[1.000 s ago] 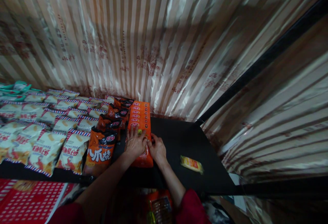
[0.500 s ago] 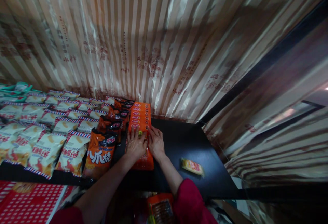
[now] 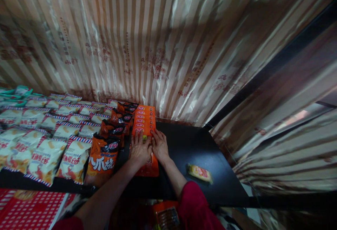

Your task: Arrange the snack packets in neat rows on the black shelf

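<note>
Overlapping orange packets (image 3: 144, 117) lie in a column on the black shelf (image 3: 181, 142), their top edges fanned toward the curtain. Flat on the lower part of the column rests my left hand (image 3: 140, 149), fingers spread and pointing away from me. Beside it, my right hand (image 3: 159, 146) lies along the column's right edge with its fingers stretched out. The two hands touch or nearly touch at the thumbs. Just left of the column stand orange and black snack bags (image 3: 102, 158) in a row running back.
Rows of white snack bags (image 3: 46, 158) fill the shelf's left side, with green packages (image 3: 22, 91) behind. A small yellow packet (image 3: 200, 173) lies on the right. A striped curtain (image 3: 147, 40) hangs behind. A red checked box (image 3: 31, 209) is at lower left.
Both hands stay on the orange packets with almost no movement. The view has shifted very slightly.
</note>
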The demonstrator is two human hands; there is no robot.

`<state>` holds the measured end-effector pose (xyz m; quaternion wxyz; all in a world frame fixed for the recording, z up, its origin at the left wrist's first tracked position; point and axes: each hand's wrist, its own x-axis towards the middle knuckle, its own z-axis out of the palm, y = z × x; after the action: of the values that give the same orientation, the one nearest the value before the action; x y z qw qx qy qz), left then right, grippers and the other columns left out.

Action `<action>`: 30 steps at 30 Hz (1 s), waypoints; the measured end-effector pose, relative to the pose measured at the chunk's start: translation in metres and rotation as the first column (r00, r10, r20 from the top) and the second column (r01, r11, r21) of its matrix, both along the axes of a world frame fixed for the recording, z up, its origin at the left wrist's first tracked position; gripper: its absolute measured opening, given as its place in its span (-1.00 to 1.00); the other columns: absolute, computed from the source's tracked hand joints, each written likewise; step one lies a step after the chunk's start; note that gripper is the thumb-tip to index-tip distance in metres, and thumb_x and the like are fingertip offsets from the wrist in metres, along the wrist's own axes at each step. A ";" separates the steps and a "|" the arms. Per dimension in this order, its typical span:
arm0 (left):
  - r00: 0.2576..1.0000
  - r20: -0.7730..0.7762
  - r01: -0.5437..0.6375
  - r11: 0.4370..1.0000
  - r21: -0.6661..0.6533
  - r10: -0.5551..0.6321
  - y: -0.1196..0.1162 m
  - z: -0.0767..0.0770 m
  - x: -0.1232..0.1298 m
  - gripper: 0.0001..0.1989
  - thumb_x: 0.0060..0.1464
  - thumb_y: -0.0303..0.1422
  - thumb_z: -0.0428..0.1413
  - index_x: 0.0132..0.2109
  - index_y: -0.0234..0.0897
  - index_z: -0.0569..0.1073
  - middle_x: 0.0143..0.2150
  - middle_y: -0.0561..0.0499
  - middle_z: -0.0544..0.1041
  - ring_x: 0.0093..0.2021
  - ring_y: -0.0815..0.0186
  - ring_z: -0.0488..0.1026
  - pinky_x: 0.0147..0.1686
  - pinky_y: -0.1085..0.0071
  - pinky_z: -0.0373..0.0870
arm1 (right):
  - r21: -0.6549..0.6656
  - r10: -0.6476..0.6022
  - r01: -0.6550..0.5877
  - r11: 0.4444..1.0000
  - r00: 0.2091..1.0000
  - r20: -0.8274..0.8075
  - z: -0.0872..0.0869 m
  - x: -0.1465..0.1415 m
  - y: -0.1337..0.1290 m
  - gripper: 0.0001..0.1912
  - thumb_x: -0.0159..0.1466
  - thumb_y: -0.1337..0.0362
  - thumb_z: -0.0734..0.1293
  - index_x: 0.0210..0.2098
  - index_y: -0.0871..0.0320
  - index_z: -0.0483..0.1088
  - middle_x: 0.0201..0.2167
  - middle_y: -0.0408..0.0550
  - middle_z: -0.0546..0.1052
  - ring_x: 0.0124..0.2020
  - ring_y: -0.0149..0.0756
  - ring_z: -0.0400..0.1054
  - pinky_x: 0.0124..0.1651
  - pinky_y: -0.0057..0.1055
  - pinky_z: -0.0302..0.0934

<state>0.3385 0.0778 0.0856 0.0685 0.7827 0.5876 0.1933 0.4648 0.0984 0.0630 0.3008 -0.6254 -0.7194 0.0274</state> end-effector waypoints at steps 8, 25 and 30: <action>1.000 0.006 0.001 0.999 0.032 -0.001 0.000 -0.003 0.000 -0.55 0.09 -0.24 0.02 0.14 -0.11 0.33 0.28 -0.13 0.17 0.29 -0.07 -0.01 0.19 -0.09 -0.05 | -0.009 -0.012 0.011 1.000 0.998 -0.056 -0.005 0.001 -0.001 -0.60 0.29 0.36 0.09 0.05 0.13 0.35 0.13 0.02 0.34 0.15 -0.18 0.14 0.16 -0.14 0.07; 1.000 -0.023 -0.004 0.998 0.055 0.006 -0.001 -0.004 0.000 -0.55 0.12 -0.20 -0.02 0.15 -0.11 0.31 0.27 -0.19 0.18 0.27 -0.10 0.03 0.18 -0.08 -0.03 | -0.024 -0.046 0.042 0.999 0.975 -0.218 -0.001 0.002 -0.002 -0.60 0.24 0.35 0.11 0.01 0.21 0.38 0.06 0.03 0.40 0.12 -0.22 0.17 0.20 -0.20 0.04; 1.000 -0.024 -0.005 0.999 0.053 0.007 -0.001 -0.003 0.000 -0.56 0.11 -0.21 -0.01 0.15 -0.12 0.32 0.27 -0.18 0.18 0.28 -0.09 0.02 0.18 -0.07 -0.03 | -0.023 -0.036 0.032 0.999 0.973 -0.228 -0.003 0.002 -0.001 -0.60 0.22 0.37 0.12 0.00 0.20 0.39 0.05 0.02 0.42 0.11 -0.23 0.19 0.19 -0.20 0.06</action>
<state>0.3385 0.0769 0.0827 0.0404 0.7848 0.5854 0.1995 0.4668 0.0975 0.0602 0.3757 -0.6333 -0.6691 0.1008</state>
